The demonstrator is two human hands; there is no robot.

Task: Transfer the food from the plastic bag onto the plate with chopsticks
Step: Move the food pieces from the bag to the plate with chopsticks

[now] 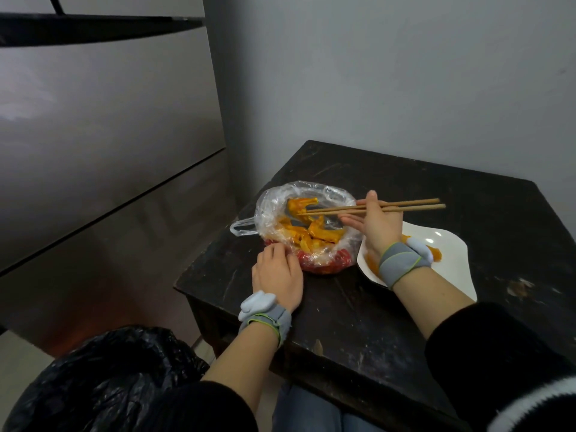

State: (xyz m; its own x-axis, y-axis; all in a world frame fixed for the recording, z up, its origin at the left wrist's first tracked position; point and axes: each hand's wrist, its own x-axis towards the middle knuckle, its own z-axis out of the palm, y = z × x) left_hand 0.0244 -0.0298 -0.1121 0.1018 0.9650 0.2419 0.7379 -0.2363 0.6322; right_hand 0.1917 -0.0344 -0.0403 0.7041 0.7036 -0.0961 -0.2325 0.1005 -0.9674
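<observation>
My right hand (378, 224) holds the chopsticks (389, 206) between thumb and fingers. The thumb lies over the top of them and the lower fingers stretch out fairly straight beneath. The two sticks lie nearly level, close together along their whole length, and their tips reach left into the open plastic bag (274, 207). There the tips meet an orange, sauce-coated piece (300, 203) that stands higher than the rest. I cannot tell whether they truly pinch it or only touch it.

My left hand (277, 272) sits at the bag's near edge, fingers curled onto the crumpled plastic and holding it. The fingertips are lost in the folds.

The food (311, 233) is a heap of orange strips, glossy with sauce, in the middle of the bag on the dark wooden table (343, 322). Something red (330, 263) shows through the plastic underneath, and I cannot make out what it is.

The white plate (448, 254) lies just to the right of the bag. My right wrist and its grey strap (402, 263) cover much of it, though a few orange pieces (434, 252) show on it.
</observation>
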